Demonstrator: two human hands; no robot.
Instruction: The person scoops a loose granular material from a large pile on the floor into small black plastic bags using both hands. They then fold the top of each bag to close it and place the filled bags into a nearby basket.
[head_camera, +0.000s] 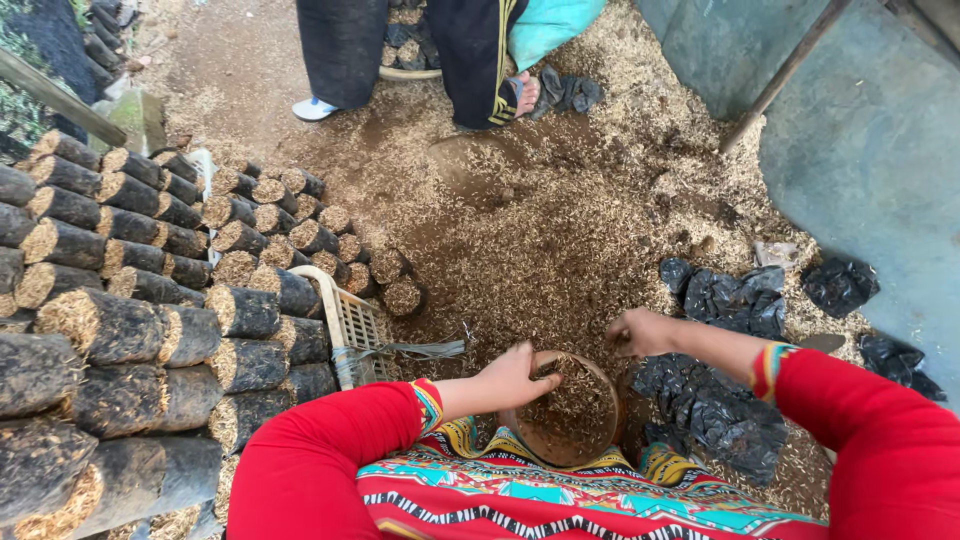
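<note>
My left hand (515, 376) rests on the rim of a round brown bowl (572, 412) holding husk-and-soil mix, fingers curled over its edge. My right hand (637, 333) is closed in a loose fist just right of the bowl, above the husk-covered ground (560, 230), and seems to pinch some husk or a bag edge. Both arms wear red sleeves. A pile of empty black plastic bags (710, 410) lies under my right forearm.
Stacked filled black nursery bags (150, 300) topped with husk cover the left side, beside a pale plastic crate (352, 325). More black bags (838, 285) lie at the right near a grey tarp wall (870, 150). Another person's legs (470, 50) stand at the top.
</note>
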